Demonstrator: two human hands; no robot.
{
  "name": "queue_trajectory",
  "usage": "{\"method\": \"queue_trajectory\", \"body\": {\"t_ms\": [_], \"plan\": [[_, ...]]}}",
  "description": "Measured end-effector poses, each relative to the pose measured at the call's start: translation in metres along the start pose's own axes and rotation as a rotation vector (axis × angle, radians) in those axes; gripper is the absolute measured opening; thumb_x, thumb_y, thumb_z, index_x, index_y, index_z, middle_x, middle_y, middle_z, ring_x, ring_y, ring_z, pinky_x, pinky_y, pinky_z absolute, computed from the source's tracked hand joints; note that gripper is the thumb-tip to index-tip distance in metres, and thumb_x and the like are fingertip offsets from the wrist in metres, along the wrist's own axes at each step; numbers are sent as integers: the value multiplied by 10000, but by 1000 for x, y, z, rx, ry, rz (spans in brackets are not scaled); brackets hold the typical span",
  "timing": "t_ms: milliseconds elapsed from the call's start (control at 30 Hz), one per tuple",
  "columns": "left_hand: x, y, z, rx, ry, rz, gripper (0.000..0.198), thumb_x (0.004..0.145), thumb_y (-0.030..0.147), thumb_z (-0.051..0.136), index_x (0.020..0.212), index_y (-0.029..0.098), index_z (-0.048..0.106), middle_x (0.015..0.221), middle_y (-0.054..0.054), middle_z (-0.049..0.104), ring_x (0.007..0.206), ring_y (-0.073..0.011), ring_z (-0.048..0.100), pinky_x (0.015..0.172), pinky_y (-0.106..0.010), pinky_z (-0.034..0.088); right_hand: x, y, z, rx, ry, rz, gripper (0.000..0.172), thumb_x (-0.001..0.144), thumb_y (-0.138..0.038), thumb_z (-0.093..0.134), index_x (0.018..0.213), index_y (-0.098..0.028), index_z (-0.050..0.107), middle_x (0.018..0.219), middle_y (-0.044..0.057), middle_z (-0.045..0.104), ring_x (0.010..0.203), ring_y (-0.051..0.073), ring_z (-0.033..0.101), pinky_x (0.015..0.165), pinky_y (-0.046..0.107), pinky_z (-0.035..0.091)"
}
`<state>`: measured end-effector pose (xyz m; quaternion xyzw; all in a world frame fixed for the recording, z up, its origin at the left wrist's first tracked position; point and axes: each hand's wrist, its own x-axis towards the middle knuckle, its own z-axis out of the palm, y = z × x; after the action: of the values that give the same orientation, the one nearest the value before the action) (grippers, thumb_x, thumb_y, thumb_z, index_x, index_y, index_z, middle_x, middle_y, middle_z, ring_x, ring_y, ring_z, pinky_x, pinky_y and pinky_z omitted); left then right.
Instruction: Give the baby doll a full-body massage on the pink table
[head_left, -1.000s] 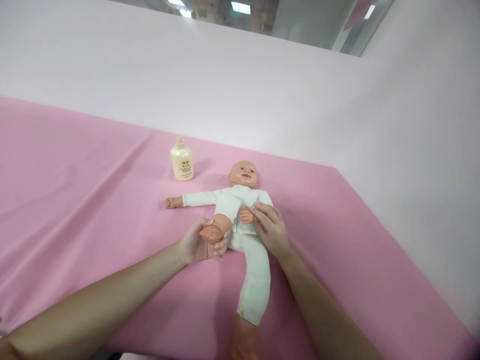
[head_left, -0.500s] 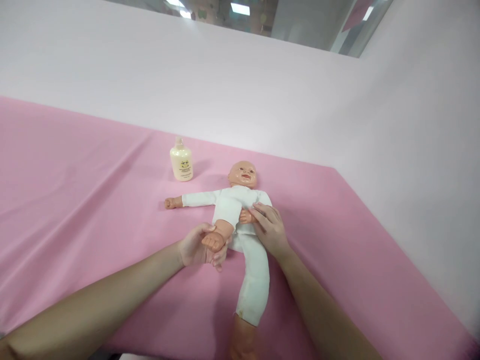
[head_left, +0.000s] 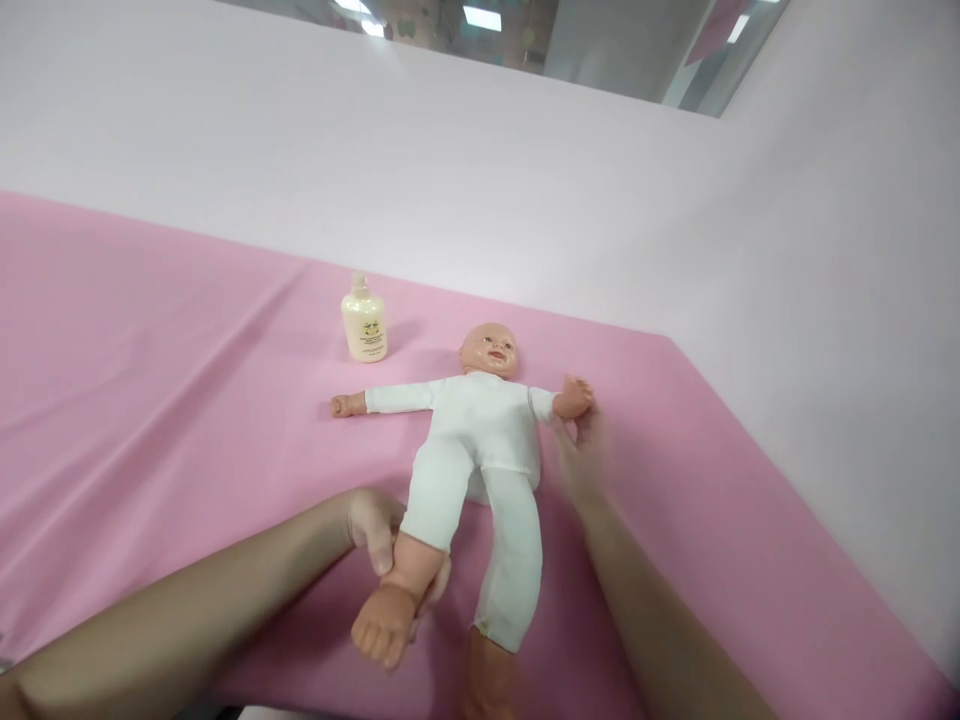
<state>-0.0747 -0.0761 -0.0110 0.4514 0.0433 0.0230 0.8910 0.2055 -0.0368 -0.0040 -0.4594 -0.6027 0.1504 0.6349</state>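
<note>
A baby doll (head_left: 480, 430) in a white suit lies face up on the pink cloth (head_left: 187, 400), arms spread. My left hand (head_left: 382, 535) is wrapped round the doll's bare ankle, and that leg is stretched out toward me. My right hand (head_left: 581, 455) is smeared by motion just below the doll's hand at the right. Its fingers touch or nearly touch that hand, and I cannot make out whether they grip it.
A small cream lotion bottle (head_left: 364, 320) stands upright on the cloth behind the doll's outstretched arm. A pale wall rises behind and to the right. The cloth's right edge runs diagonally close to my right arm.
The doll's bent leg has been pulled straight toward me by my left hand. The doll's arm that lay on its belly has swung out to the right, and my right hand followed it.
</note>
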Motion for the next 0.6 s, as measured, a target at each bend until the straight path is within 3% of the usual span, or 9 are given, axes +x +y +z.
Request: {"method": "queue_trajectory", "body": {"t_ms": [67,100,233,400,600], "plan": [[4,9,3,179,-269,-191,432,459,198,853,874,164,737,755,-90,692,777,-353,712,675,-439,596,6,2,-3,109,78,80,634,883,-351,673,1465,-255,440,1549,125,458,1396,262,496,1167,516,409],[6,12,5,262,-347,-244,434,491,202,849,912,167,751,795,-93,705,811,-352,714,702,-436,600,8,4,-5,143,127,125,654,878,-354,674,1475,-261,426,1559,124,444,1401,261,490,1171,523,400],[9,10,6,443,-271,-201,389,621,355,836,958,171,773,876,-98,713,923,-353,709,828,-432,588,12,24,-15,269,278,343,656,864,-382,676,1463,-287,425,1555,98,439,1388,241,499,1147,501,431],[9,2,3,500,-271,-223,383,632,431,813,917,179,767,893,-90,705,987,-351,702,921,-407,562,14,62,-24,403,341,576,662,848,-485,659,1441,-328,407,1501,82,473,1293,217,587,1055,434,522],[10,0,-1,488,-304,-245,350,648,398,809,923,185,764,922,-83,714,1045,-362,685,996,-423,524,15,79,-24,429,358,578,650,826,-502,672,1402,-322,429,1462,77,498,1273,217,592,1025,435,542]]}}
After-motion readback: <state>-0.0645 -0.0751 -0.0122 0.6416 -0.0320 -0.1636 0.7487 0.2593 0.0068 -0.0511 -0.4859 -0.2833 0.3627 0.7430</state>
